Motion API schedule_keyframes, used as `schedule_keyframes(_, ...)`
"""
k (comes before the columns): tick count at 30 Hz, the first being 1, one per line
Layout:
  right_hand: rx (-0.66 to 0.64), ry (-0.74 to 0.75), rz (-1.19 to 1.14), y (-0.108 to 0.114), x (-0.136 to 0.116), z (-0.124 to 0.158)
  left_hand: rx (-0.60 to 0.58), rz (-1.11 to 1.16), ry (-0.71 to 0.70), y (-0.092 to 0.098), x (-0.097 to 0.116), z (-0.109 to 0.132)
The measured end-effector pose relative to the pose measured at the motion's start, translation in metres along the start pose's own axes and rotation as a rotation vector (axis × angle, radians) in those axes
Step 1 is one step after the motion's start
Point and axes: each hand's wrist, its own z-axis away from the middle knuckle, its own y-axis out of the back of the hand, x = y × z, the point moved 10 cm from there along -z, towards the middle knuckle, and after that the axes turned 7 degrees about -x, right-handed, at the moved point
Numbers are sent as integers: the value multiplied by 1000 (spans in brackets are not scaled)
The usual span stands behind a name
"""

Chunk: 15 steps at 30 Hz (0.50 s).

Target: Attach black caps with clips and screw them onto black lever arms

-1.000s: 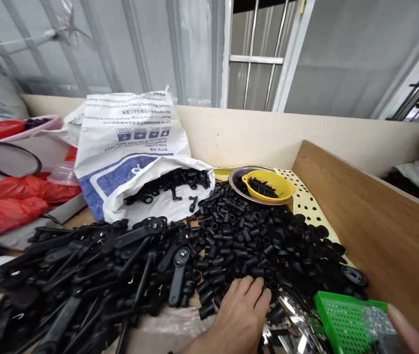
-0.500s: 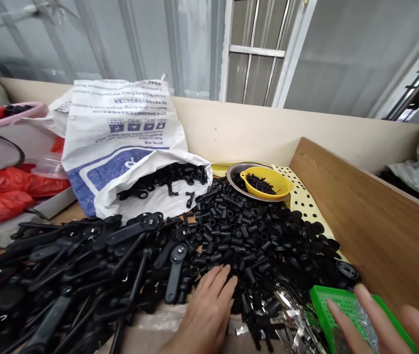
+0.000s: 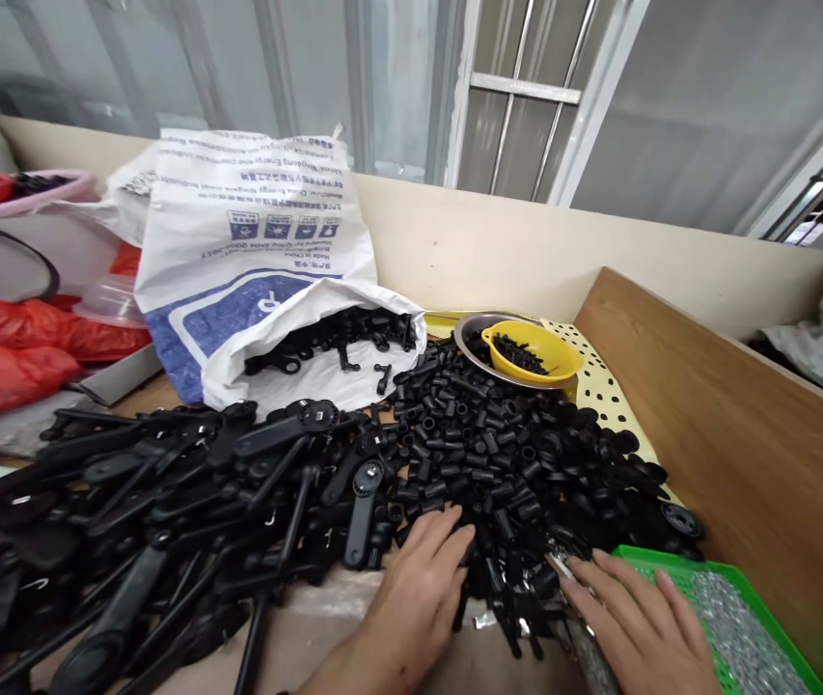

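Observation:
My left hand point(image 3: 422, 589) rests at the near edge of a heap of small black plastic tubes point(image 3: 473, 439). Its fingers are extended and a little bent, the tips touching the black pieces; its thumb and palm are hidden. Over the shiny metal clips point(image 3: 560, 560) lies my right hand point(image 3: 639, 618), palm down with fingers outstretched and slightly apart. Nothing shows in its grip, though its underside is hidden. Close beside its right side is a green basket point(image 3: 751, 589) of small silvery pieces. Thin black parts point(image 3: 508, 618) lie between the two hands.
Long black arms with round ends point(image 3: 165, 512) are piled at left. Behind them a white woven sack point(image 3: 259, 222) spills black parts. A yellow colander point(image 3: 562, 359) sits in a metal bowl point(image 3: 465, 338). A wooden board point(image 3: 729, 415) borders the right, red bags point(image 3: 13, 357) the left.
My right hand has moved left from above the green basket down onto the metal clips. My left hand stays at the same spot by the tubes. The view has shifted slightly.

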Motion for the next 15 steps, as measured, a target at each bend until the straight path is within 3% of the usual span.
schedule_keyframes(2, -26, 32, -25, 0, -4, -3, -14, 61, -12, -1, 3, -1)
schedule_keyframes(8, -223, -141, -328, -20, -4, 1, 23, 21, -87, -4, 8, 1)
schedule_keyframes(15, -284, -152, -456, -28, -13, 3, 108, -34, -119, 3, 9, 0)
